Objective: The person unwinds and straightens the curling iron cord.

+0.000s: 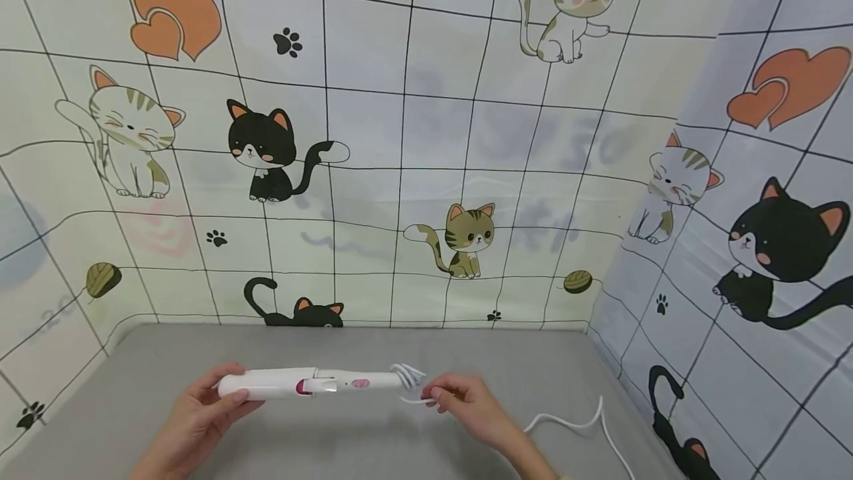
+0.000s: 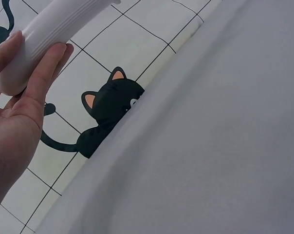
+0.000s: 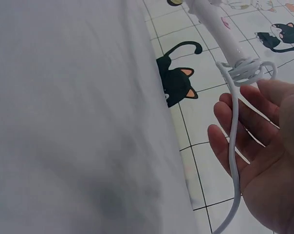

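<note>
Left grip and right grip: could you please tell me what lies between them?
The head view shows the wand, held by the left grip, then its looped cord, reaching the right grip.

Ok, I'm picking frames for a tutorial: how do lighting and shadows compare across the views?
Head view: brightest, with soft shadows on the grey surface near the right hand; left wrist view: dimmer, with a soft darker band crossing that surface; right wrist view: also dim, a soft-edged shadow near the bottom, yet the white cord clearly outlined.
</note>
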Demonstrator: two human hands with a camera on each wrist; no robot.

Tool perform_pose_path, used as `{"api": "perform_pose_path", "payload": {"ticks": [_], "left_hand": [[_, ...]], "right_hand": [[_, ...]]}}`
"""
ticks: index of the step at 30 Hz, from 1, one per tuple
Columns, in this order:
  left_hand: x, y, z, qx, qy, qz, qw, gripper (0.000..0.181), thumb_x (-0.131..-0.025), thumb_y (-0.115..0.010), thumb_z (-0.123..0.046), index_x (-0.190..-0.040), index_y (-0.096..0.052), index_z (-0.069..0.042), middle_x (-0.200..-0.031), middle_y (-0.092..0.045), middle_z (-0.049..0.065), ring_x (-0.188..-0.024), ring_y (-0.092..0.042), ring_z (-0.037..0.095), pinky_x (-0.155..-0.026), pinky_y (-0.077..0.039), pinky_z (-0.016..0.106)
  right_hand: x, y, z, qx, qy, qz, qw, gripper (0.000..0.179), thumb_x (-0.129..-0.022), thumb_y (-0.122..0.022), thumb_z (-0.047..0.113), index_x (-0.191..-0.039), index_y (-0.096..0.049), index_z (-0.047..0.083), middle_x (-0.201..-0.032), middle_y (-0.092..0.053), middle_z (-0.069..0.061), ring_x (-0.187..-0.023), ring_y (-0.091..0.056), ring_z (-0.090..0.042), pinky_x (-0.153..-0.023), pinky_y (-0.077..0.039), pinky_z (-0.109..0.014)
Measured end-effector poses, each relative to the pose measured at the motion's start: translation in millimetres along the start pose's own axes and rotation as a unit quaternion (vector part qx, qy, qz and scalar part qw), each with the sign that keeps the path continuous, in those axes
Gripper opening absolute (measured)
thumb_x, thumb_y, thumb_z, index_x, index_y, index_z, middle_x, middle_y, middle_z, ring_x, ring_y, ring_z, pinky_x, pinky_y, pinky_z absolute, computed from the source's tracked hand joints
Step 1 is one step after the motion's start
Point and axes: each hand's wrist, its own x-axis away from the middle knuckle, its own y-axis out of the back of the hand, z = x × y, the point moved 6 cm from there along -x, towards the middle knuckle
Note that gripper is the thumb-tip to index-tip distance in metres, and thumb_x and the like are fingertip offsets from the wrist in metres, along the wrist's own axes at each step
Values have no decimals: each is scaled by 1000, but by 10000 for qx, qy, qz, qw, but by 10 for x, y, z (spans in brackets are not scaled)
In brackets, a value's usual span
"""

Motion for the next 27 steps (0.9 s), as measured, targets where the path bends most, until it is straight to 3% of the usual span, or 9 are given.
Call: {"api": "perform_pose_path", "payload": {"ticks": [4, 8, 13, 18, 27], "left_hand": [[6, 1, 18, 1, -2, 48, 10000, 53, -99, -39, 24, -127, -67, -10, -124, -57, 4, -111, -65, 18, -101, -55, 46], [10, 18, 17, 3, -13, 19, 10000, 53, -99, -39, 23, -127, -68, -11, -123, -58, 4, -111, -65, 18, -101, -56, 45], [33, 42, 10, 1, 5, -39, 10000, 53, -99, -39, 23, -126, -68, -11, -123, -58, 3, -111, -65, 18, -100, -56, 45], [82, 70, -7, 163, 78, -86, 9998, 53, -99, -39, 23, -127, -68, -11, -123, -59, 3, -112, -65, 19, -101, -56, 44], [114, 40, -62, 475, -40, 312, 9984, 56, -99, -34, 25, -130, -66, -8, -125, -59, 4, -114, -66, 22, -103, -54, 44]], "right_hand": [[0, -27, -29, 267, -84, -62, 9996, 14, -99, -69, 13, -104, -76, 1, -98, -74, -17, -81, -63, -4, -66, -58, -19], [2, -40, -53, 428, -64, -139, 9990, 12, -95, -74, 13, -101, -77, 3, -93, -75, -8, -73, -58, -2, -60, -53, -16], [-3, -35, -79, 323, -205, -280, 9989, 12, -94, -75, 11, -102, -78, 2, -94, -75, -10, -72, -57, -3, -60, -51, -15], [-4, 63, -151, 553, -492, -648, 9951, 12, -94, -75, 11, -102, -78, 3, -90, -73, -3, -70, -56, -3, -58, -48, -15], [-8, 360, -157, 873, -598, -1523, 9827, 10, -95, -74, 11, -100, -77, 4, -87, -70, -2, -72, -54, -6, -59, -47, -16]]}}
